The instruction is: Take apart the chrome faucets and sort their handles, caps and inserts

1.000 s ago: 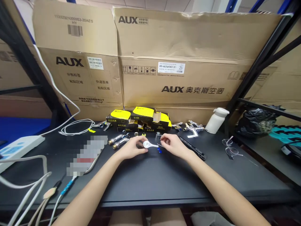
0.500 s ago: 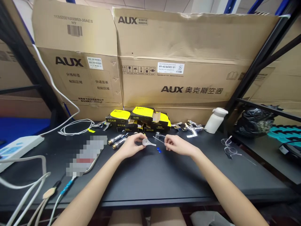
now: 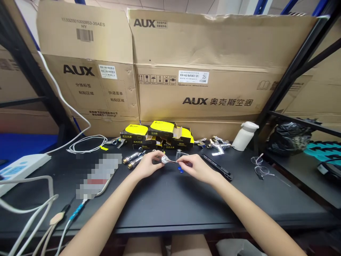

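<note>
My left hand (image 3: 151, 164) pinches a small chrome tap handle (image 3: 164, 160) by its round end, with the lever pointing right. My right hand (image 3: 194, 167) is closed, its fingertips holding a slim metal rod (image 3: 173, 161) against the handle. Exactly where the rod meets the handle is too small to make out. Just below lie small blue round pieces (image 3: 180, 169) on the black table. Behind the hands stands another chrome tap part (image 3: 179, 153). A long black slim tool (image 3: 217, 167) lies beyond my right hand.
Black-and-yellow boxes (image 3: 162, 129) are stacked at the back. Chrome taps (image 3: 218, 145) lie to their right, brass-ended taps (image 3: 133, 160) in front left. A white bottle (image 3: 245, 137), glasses (image 3: 261, 167), a blurred-out flat object (image 3: 99, 174), and a power strip (image 3: 21, 170) with cables surround the work area.
My right hand has moved left, bringing the thin rod to the tap handle. The black tool behind it now shows. My left hand has hardly moved; the handle is turned slightly.
</note>
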{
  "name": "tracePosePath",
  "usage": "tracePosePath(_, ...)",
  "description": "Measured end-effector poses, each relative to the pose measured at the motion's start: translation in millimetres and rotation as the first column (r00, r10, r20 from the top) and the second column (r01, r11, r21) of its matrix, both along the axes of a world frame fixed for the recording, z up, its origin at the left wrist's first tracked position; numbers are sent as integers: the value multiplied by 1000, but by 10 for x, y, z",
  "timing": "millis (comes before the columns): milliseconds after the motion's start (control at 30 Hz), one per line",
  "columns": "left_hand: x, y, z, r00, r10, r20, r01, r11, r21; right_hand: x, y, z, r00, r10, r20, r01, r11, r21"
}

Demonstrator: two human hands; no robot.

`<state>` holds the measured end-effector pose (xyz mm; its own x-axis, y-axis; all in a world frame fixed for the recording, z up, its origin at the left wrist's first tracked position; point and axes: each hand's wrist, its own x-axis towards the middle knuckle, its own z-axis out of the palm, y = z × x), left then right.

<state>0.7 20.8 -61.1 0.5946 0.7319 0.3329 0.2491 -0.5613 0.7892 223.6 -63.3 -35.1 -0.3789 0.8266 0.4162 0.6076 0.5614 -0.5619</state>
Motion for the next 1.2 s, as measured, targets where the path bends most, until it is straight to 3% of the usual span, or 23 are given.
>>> tracePosePath(433, -18, 12, 4, 999, 27, -17, -26, 997, 72, -27, 17, -19, 994, -34, -102, 20, 990, -142)
tracePosePath(700, -70, 20, 26, 991, 92, -93, -72, 978, 198, -72, -39, -93, 983, -72, 169, 56, 994, 98)
tracePosePath(767, -81, 19, 51, 994, 57, -95, -42, 987, 153, -60, -20, -105, 993, -77, 87, 76, 997, 16)
tracePosePath(833, -87, 18, 76, 997, 7, -74, -1, 997, 80, -34, 22, -113, 996, -63, -61, 51, 983, -178)
tracePosePath(900, -84, 10, 100, 999, -47, -21, 47, 999, -21, -6, 68, -118, 979, -65, -194, -15, 922, -386)
tracePosePath(967, -77, -9, 127, 995, -80, 57, 88, 983, -161, 18, 97, -116, 961, -75, -266, -62, 880, -471)
tracePosePath(1067, -68, -58, 171, 983, -86, 162, 139, 925, -354, 42, 79, -86, 963, -46, -267, -47, 943, -330)
tracePosePath(1200, -61, -108, 198, 971, -135, 196, 218, 832, -511, 50, -15, -24, 1000, 27, -10, -27, 999, -17)
